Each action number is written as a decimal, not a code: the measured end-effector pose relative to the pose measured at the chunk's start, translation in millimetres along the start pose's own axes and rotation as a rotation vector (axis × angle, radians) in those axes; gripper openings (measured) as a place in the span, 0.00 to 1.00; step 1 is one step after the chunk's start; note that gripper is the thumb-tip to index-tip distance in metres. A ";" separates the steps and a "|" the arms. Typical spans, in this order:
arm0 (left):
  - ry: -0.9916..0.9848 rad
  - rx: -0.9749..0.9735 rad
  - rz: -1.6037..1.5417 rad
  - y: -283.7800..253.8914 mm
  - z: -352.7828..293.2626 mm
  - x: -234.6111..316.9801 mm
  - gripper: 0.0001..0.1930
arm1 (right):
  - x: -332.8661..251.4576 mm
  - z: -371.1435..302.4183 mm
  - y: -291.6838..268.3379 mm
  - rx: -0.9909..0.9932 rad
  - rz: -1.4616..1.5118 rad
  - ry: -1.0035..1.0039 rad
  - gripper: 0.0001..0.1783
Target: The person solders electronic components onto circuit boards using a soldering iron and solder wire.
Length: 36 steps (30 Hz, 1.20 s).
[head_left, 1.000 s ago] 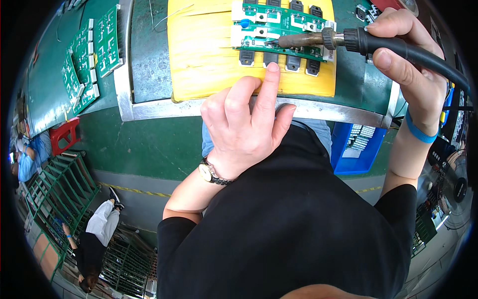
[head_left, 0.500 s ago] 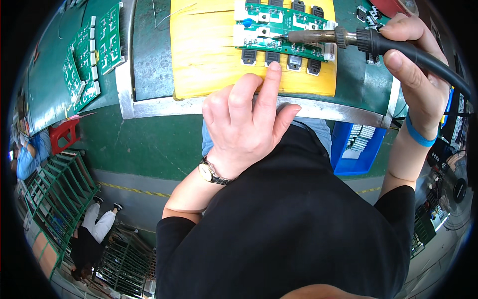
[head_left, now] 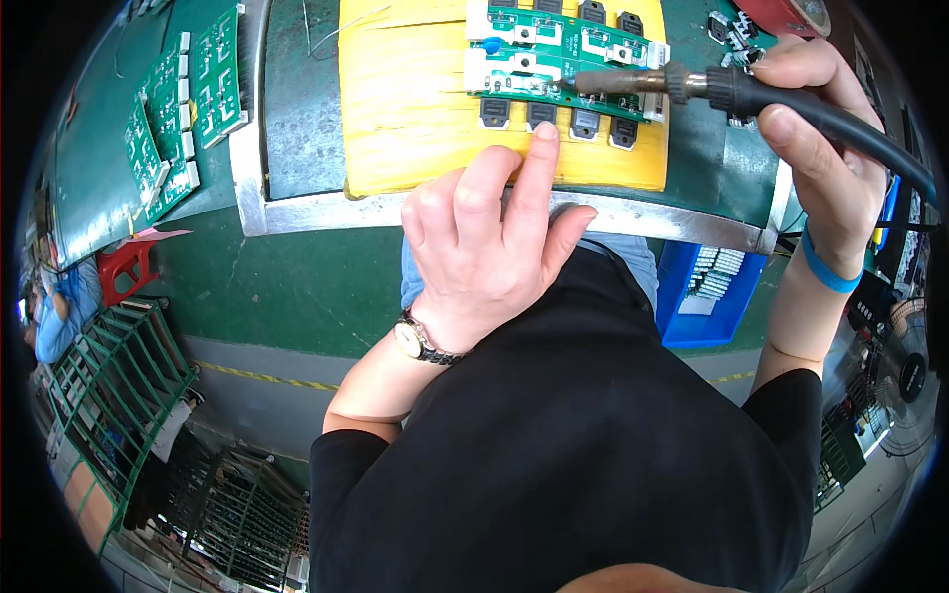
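The right hand (head_left: 840, 163) pinches a black-handled metal soldering iron (head_left: 730, 91); the left hand (head_left: 489, 222), half open, fingertip-touches a flat black component (head_left: 542, 113).

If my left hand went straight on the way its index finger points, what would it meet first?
Your left hand would likely meet the black component right ahead first, and may be touching it now; depth is unclear. Just beyond lies the green circuit board.

No text is legible, print on the green circuit board (head_left: 569, 56) being too small.
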<state>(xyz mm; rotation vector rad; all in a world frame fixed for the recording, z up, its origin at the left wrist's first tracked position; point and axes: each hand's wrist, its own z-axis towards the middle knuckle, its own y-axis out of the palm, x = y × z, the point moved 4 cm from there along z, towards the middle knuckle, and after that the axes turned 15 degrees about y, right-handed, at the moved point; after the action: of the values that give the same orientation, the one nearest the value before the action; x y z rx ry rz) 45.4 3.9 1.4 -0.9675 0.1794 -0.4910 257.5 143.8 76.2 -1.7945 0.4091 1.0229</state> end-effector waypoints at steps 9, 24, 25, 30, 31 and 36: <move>0.007 -0.010 -0.032 -0.7 -2.9 -1.7 0.28 | 16.5 -13.3 -18.0 0.015 0.296 -0.011 0.22; 0.046 -0.053 -0.190 -0.3 9.1 7.6 0.23 | 21.7 -33.0 -23.4 0.152 0.414 0.041 0.18; 0.045 -0.047 -0.179 1.9 10.0 9.8 0.24 | 21.6 -32.2 -23.6 0.114 0.325 0.028 0.18; 0.037 -0.063 -0.135 5.2 11.0 12.6 0.24 | 5.8 -24.4 -10.8 0.067 0.144 0.045 0.17; 0.043 -0.063 -0.134 5.5 10.3 11.9 0.24 | 2.5 -23.0 -7.4 0.064 0.147 0.044 0.17; 0.055 -0.037 -0.122 8.2 8.5 11.5 0.23 | -4.4 -17.0 -6.5 0.022 0.087 0.071 0.16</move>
<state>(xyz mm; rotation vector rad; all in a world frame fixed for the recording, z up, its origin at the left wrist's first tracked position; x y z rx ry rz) 61.1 8.6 0.2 -1.0057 0.1796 -0.6288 267.0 131.0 86.1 -1.8105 0.5442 1.0120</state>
